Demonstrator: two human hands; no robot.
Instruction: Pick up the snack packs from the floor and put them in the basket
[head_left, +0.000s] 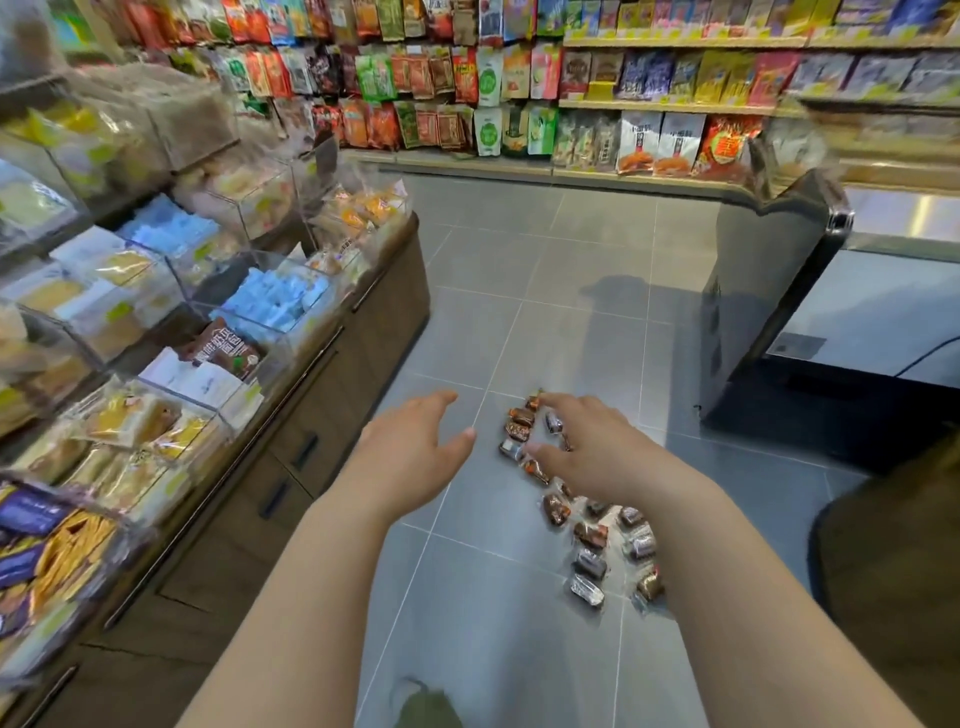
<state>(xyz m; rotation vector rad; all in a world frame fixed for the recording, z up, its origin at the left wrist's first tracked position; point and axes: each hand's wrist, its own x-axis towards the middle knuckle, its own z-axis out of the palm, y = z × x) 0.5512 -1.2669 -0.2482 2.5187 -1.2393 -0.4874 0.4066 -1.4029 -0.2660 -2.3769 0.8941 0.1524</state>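
1. Snack packs (589, 535) lay strewn on the grey tiled floor (493, 322) in a loose trail, running from beside my right forearm out to my fingertips. None was in a basket yet.
2. My right hand (587, 447) hovered over the far end of that trail with its fingers spread and lightly curved, holding nothing. I judge it was placed there to gather several packs at once. Whether the fingertips touched any pack I could not tell.
3. My left hand (410, 452) was open too, palm down, just beside the packs on their left. To my mind it was set there to fence them in or scoop from the other side.
4. The packs were small pillow-shaped wrappers, glossy and crinkled. Some were brown and orange, others silvery with dark print. Most lay apart and a few overlapped; some were hidden under my right hand and arm.
5. They looked light and slippery, so a pinch on one at a time seemed slower than a two-handed sweep.
6. The bench (363, 322) with clear bins of goods stood to my left, well apart from the packs.
7. A dark, rounded shape (893, 561) sat at my lower right; it may have been the basket, but I could not be sure.
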